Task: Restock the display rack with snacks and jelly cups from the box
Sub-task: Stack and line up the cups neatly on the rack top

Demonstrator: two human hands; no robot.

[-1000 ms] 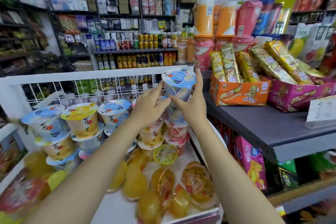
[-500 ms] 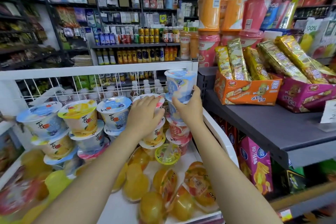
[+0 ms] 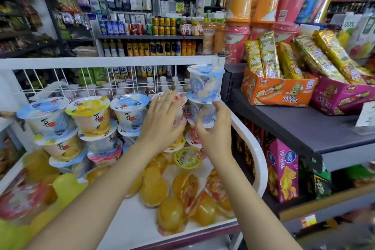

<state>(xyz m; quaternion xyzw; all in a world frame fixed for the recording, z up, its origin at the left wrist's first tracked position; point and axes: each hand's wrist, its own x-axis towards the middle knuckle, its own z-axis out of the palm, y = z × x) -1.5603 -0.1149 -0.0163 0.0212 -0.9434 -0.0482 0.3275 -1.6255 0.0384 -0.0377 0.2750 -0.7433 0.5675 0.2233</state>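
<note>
You're mid-stacking: right hand (image 3: 215, 126) wrapped round the blue jelly cup (image 3: 203, 113) under the top cup (image 3: 205, 83); left hand (image 3: 162, 124) flat against the neighbouring stack (image 3: 178, 107). Next, square it up, then let go.

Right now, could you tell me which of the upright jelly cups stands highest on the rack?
The blue-lidded cup at the far right, topping the stack the right hand steadies.

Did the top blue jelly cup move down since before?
Yes. The top blue jelly cup was lifted above the white rack rail; now its lid sits below the rail, on the stack.
</note>
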